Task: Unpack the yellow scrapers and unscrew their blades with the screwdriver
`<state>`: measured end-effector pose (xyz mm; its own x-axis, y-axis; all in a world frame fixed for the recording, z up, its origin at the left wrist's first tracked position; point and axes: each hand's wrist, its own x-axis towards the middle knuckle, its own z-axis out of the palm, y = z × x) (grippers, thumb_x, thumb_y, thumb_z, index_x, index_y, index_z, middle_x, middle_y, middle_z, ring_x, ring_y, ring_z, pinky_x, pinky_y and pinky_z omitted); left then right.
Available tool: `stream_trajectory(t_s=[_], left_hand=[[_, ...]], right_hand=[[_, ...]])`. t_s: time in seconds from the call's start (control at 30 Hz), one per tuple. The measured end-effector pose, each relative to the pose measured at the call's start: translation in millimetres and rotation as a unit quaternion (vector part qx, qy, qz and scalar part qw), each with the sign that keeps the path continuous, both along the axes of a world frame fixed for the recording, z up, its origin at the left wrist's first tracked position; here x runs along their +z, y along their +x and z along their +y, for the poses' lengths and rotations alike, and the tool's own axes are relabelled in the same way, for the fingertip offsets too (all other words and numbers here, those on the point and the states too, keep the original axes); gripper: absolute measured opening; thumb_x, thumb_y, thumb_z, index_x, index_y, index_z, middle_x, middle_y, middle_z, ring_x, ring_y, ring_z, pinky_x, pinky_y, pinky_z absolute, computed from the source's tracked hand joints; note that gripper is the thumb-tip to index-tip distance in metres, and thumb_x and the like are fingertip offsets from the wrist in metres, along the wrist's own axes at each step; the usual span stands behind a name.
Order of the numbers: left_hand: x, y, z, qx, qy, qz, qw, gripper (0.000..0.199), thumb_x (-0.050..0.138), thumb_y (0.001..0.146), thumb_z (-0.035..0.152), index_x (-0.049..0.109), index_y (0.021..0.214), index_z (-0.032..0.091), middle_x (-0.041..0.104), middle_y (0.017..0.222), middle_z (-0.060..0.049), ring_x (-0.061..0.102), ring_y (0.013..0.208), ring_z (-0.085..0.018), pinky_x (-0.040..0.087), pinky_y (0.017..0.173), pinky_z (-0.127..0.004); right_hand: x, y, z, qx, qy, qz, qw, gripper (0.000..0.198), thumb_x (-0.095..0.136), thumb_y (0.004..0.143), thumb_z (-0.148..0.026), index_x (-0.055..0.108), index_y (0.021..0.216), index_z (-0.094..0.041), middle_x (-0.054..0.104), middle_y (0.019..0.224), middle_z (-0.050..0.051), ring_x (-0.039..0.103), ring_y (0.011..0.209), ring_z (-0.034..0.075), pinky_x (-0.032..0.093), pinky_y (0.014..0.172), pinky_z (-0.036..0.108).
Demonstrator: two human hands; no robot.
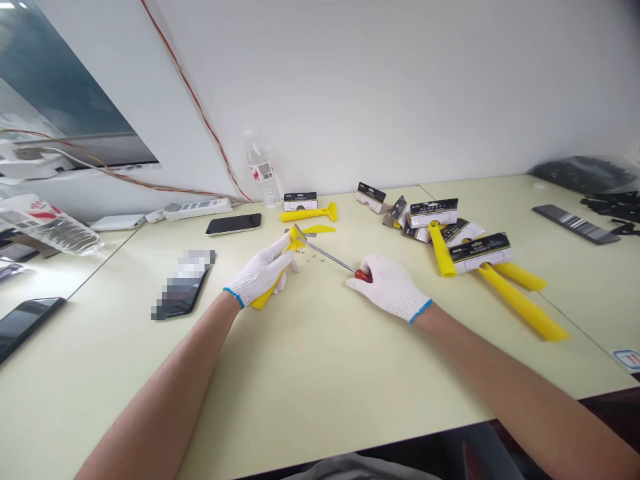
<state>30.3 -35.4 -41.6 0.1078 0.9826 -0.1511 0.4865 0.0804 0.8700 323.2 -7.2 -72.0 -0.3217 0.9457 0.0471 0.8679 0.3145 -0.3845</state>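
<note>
Bare forearms run up from the lower frame to two gloved hands at centre, over the pale worktop (pixel 320 373).

Largest item in hand: a yellow scraper (pixel 295 244), clenched by the left hand (pixel 263 275) at centre frame, handle end resting on the worktop. Right hand (pixel 390 287) grasps a red-handled screwdriver (pixel 330 258), shaft tip at the scraper head. Packaged scrapers (pixel 480 252) lie right of centre; a phone (pixel 233 224) and a water bottle (pixel 262 175) sit above centre. Small bits (pixel 310 259) lie beneath the shaft.
</note>
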Motion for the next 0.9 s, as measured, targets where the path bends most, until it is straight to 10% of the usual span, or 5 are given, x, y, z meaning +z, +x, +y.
stream_trajectory(t_s=[0.2, 0.37, 0.63, 0.9], left_hand=[[1.9, 2.2, -0.5, 0.0, 0.011, 0.009, 1.0, 0.054, 0.048, 0.106, 0.045, 0.043, 0.159, 0.038, 0.068, 0.104, -0.002, 0.054, 0.047, -0.01, 0.051, 0.049, -0.028], [0.9, -1.2, 0.3, 0.011, 0.025, 0.0, 1.0, 0.057, 0.05, 0.106, 0.05, 0.045, 0.16, 0.034, 0.071, 0.109, -0.005, 0.051, 0.046, -0.008, 0.051, 0.049, -0.027], [1.1, -0.1, -1.2, -0.004, 0.036, 0.009, 0.999, 0.06, 0.049, 0.106, 0.051, 0.044, 0.163, 0.034, 0.073, 0.111, -0.006, 0.052, 0.045, -0.008, 0.053, 0.051, -0.027], [-3.7, -4.0, -1.2, -0.003, 0.036, -0.009, 0.999, 0.06, 0.053, 0.102, 0.05, 0.05, 0.157, 0.027, 0.074, 0.103, -0.007, 0.052, 0.046, -0.01, 0.051, 0.047, -0.027]], right_hand=[[10.5, 4.8, -4.9, -0.041, -0.015, 0.013, 0.999, 0.037, 0.064, 0.098, -0.059, 0.055, 0.092, -0.024, 0.072, 0.083, 0.005, 0.065, 0.075, 0.024, 0.035, 0.063, 0.032], [17.4, 18.2, -2.3, 0.086, -0.05, 0.073, 0.992, 0.044, 0.027, 0.112, -0.039, 0.058, 0.086, -0.023, 0.074, 0.091, 0.006, 0.067, 0.085, 0.023, 0.043, 0.078, 0.033], [21.8, 17.8, -3.4, -0.057, -0.006, 0.034, 0.998, 0.033, 0.072, 0.092, -0.053, 0.061, 0.099, -0.023, 0.073, 0.084, 0.004, 0.064, 0.073, 0.022, 0.04, 0.063, 0.03], [19.5, 20.8, -0.3, 0.031, 0.054, -0.008, 0.998, 0.024, 0.055, 0.106, -0.039, 0.068, 0.1, -0.02, 0.073, 0.104, 0.011, 0.069, 0.091, 0.024, 0.044, 0.077, 0.031]])
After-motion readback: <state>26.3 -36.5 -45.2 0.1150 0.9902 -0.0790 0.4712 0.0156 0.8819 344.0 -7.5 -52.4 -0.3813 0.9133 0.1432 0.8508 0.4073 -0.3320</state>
